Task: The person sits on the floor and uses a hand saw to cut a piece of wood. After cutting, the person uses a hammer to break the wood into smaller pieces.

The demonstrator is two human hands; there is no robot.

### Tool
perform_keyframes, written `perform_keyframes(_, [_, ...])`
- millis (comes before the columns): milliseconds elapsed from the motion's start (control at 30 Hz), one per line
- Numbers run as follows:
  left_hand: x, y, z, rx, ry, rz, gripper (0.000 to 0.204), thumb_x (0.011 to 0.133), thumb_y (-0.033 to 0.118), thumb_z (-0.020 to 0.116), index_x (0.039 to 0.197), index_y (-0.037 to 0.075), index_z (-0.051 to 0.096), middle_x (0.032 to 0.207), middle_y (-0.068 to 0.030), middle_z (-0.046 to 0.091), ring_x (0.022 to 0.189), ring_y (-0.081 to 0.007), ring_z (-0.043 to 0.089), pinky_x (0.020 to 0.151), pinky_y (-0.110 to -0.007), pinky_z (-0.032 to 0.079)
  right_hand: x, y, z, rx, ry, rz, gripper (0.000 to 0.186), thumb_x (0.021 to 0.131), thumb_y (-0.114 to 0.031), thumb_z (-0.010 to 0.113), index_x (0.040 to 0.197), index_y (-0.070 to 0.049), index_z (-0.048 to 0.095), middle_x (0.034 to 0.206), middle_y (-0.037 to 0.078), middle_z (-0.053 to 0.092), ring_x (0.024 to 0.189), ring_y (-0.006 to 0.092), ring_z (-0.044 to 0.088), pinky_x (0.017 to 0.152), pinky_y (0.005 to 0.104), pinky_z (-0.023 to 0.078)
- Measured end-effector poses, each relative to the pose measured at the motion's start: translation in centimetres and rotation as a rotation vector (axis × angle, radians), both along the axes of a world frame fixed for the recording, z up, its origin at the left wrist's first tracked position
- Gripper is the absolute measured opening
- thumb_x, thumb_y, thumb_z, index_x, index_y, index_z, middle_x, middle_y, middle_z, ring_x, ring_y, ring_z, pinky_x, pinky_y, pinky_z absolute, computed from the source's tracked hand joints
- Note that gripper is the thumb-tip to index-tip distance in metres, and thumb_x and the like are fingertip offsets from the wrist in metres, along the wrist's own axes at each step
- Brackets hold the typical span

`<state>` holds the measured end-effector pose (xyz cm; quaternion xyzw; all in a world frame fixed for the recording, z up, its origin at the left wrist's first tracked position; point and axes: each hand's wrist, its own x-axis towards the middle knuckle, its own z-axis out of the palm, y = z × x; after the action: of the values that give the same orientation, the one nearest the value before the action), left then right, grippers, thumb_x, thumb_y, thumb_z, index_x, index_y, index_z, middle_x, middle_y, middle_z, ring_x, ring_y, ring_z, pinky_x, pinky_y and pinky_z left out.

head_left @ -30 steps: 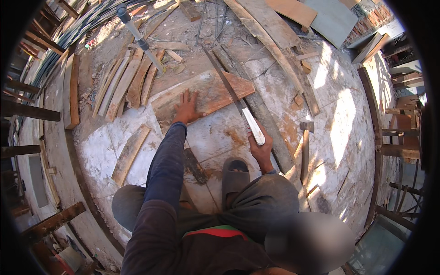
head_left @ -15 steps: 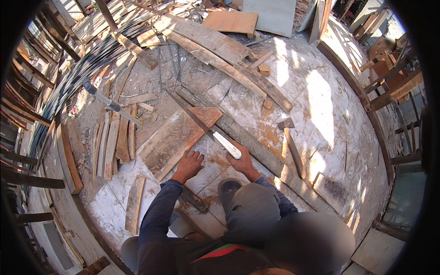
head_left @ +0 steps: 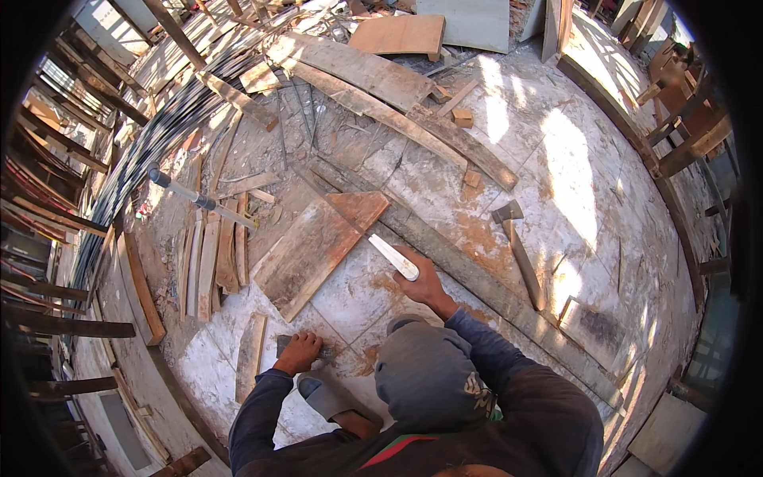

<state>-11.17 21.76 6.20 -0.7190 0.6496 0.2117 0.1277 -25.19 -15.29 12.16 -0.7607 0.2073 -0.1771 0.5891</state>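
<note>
My right hand [head_left: 421, 282] grips the white handle [head_left: 392, 256] of a hand saw, whose long blade [head_left: 342, 208] lies across a weathered, rust-stained board [head_left: 306, 258]. My left hand [head_left: 300, 352] is down below that board, fingers curled over a short dark wood piece [head_left: 282, 343], beside a pale narrow offcut [head_left: 250, 358]. Behind the saw runs a long grey plank [head_left: 477, 284] on the stained tile floor. To the right of the plank lies a hatchet-like tool [head_left: 524, 262] with a wooden handle and dark head.
Wood strips [head_left: 211, 266] and a pipe with dark couplings [head_left: 203, 203] are at left, near a bundle of long rods [head_left: 147, 179]. Long boards [head_left: 373, 111], an orange panel [head_left: 397, 33] and a grey sheet [head_left: 475, 22] lie farther forward. Timber posts [head_left: 71, 326] line both sides.
My left hand has left the stained board and moved down and back to the dark piece. My right hand still holds the saw. The view has tilted toward the scene ahead.
</note>
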Motion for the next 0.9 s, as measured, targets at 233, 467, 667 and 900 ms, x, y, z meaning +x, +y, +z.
perform_keyframes(233, [1.8,5.0,9.9,0.445,0.14,0.407,0.06,0.075,0.031,0.077,0.122,0.003,0.051,0.107,-0.0214,0.061,0.094,-0.0422,0.065,0.08,-0.05,0.054,0.5,-1.0,0.5,-0.051,-0.025,0.029,0.054,0.078,-0.01,0.068,0.131,-0.011,0.056,0.106,0.02,0.068,0.096,0.0355,0.069,0.082,0.0374,0.053])
perform_keyframes(467, [-0.6,12.9,8.2,0.527,0.078,0.696,0.064,0.073,0.038,0.077,0.12,0.003,0.052,0.11,-0.025,0.063,0.099,-0.0429,0.065,0.085,-0.05,0.053,0.3,-1.0,0.4,-0.019,-0.051,0.063,0.056,0.079,-0.013,0.07,0.133,-0.013,0.054,0.1,0.019,0.07,0.09,0.0368,0.07,0.078,0.0402,0.054])
perform_keyframes(667, [-4.1,14.7,-2.2,0.524,0.333,0.879,0.06,0.081,0.042,0.073,0.126,0.006,0.055,0.118,-0.0228,0.064,0.113,-0.0385,0.062,0.094,-0.048,0.05,1.1,-0.6,1.9,0.003,0.062,0.16,0.064,0.08,-0.015,0.071,0.14,-0.011,0.049,0.111,0.02,0.068,0.097,0.0345,0.069,0.083,0.0398,0.053])
perform_keyframes(900, [3.3,0.8,4.8,0.147,0.317,0.542,0.051,0.09,0.035,0.066,0.134,0.011,0.054,0.121,-0.0196,0.062,0.112,-0.039,0.06,0.095,-0.047,0.048,1.5,-1.7,3.5,-0.115,0.089,0.224,0.067,0.081,-0.02,0.071,0.142,-0.014,0.044,0.114,0.02,0.066,0.101,0.0376,0.066,0.084,0.0435,0.052])
